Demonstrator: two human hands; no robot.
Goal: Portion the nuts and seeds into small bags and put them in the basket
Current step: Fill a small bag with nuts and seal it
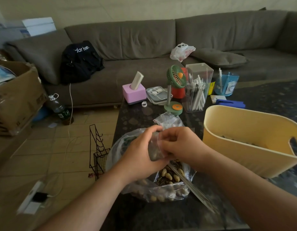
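Observation:
A small clear zip bag [154, 150] with a red strip at its mouth and dark contents is held between both hands above the table. My left hand [141, 152] cups it from the left with fingers curled round it. My right hand [179, 144] pinches the bag's top edge. Below them lies a big clear plastic bag [162, 189] of nuts and seeds, open at the top. The yellow basket [244, 147] stands to the right, with a few small things at its bottom. More empty small bags [167, 120] lie just beyond my hands.
On the dark table [131, 114] stand a green fan [175, 90], a clear box of pens [197, 89], a pink tissue box [133, 93] and a blue holder [226, 85]. A wire rack [97, 152] stands on the floor left of the table. A grey sofa [144, 47] runs behind.

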